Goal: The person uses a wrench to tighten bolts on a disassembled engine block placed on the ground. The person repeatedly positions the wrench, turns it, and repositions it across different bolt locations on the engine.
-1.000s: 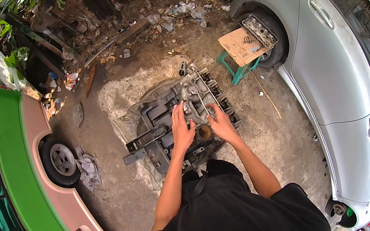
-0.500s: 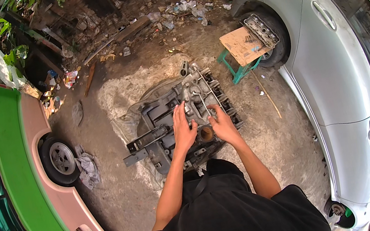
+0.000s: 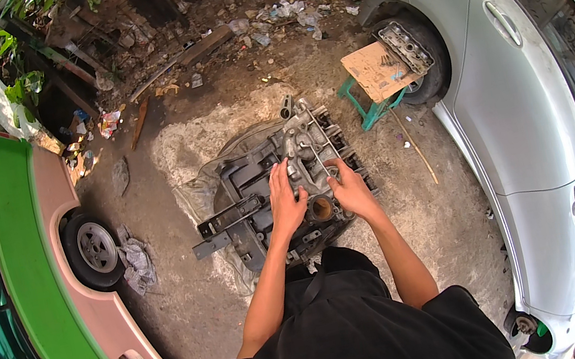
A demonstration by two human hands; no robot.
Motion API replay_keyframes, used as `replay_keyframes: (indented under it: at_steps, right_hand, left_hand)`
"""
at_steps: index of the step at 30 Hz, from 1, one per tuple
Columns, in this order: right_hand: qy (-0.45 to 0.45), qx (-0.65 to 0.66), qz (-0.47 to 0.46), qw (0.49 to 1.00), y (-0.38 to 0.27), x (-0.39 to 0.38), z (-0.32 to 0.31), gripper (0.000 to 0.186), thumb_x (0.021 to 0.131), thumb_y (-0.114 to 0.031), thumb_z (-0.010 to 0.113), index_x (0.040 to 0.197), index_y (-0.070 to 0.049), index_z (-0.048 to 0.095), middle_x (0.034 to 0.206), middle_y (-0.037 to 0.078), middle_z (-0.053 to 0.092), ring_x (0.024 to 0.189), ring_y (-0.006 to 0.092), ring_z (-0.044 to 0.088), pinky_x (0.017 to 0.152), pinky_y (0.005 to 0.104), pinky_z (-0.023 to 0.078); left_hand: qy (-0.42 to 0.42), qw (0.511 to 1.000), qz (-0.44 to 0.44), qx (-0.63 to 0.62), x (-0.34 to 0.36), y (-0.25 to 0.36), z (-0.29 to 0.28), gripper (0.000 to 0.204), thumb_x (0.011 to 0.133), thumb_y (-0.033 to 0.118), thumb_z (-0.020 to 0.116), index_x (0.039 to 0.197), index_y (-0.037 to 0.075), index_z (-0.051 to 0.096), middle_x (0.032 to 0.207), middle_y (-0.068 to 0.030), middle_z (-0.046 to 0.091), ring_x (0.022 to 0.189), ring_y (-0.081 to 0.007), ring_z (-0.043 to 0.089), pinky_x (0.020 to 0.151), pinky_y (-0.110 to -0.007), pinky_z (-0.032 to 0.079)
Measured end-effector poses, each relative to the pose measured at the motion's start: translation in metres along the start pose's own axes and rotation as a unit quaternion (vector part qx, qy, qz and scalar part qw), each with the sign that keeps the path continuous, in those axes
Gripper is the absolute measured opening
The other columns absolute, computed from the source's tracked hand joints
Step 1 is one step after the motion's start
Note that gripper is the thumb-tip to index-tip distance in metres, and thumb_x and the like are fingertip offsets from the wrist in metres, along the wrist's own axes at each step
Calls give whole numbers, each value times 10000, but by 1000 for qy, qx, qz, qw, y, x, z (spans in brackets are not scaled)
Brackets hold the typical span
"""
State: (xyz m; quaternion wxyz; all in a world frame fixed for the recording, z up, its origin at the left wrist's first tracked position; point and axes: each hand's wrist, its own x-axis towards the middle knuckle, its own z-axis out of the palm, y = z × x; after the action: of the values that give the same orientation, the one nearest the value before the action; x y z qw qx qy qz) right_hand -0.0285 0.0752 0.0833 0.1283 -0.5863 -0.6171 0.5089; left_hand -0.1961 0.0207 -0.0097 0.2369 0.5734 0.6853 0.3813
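Observation:
An engine block with metal castings (image 3: 305, 135) lies on the ground in front of me. My left hand (image 3: 285, 199) rests on its near left side, fingers stretched out and thumb apart, beside a small silver cylindrical part. My right hand (image 3: 351, 190) pinches the near end of a slim silver wrench (image 3: 318, 156). The wrench's far end reaches down among the castings, and its tip is too small to make out. Between my hands a round rusty opening (image 3: 320, 208) shows. A dark flat bracket (image 3: 227, 221) sticks out from the engine's left side.
A green and pink vehicle (image 3: 40, 215) stands at left, a silver car (image 3: 524, 122) at right. By the car's rear wheel is a green-legged stool (image 3: 375, 75) with a metal engine part (image 3: 404, 47) at its edge. Litter and a plank (image 3: 206, 44) lie at the back.
My right hand has shifted slightly right and toward me, and the wrench has swung a little to the right with it. My left hand stays in place.

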Motion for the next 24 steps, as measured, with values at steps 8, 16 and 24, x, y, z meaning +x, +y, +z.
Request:
replay_keyframes:
  at_steps: [8,16,24]
  right_hand:
    - [43,5,-69,997,21,7,6,369,1012,-131,551,1374,-65,520,635,90,570,503,182,511,561,388,419]
    - [19,18,-47,999,24,8,0,367,1019,-151,552,1379,-90,518,709,116,606,585,220,564,593,403,435]
    - [22,-3,-60,998,19,5,-3,380,1019,-178,562,1387,-99,512,808,210,686,750,387,678,729,478,473]
  left_hand:
    - [1,1000,0,6,0,-1,1,753,897,69,623,1574,95,295,1577,-229,324,1506,-401,259,1195,-500,287]
    - [-3,1000,-6,7,-1,1,0,750,903,73,622,1575,91,289,1581,-231,318,1511,-401,252,1196,-507,288]
    - [-1,1000,-8,7,0,2,-1,738,903,85,625,1567,95,303,1580,-219,324,1504,-396,265,1185,-512,297]
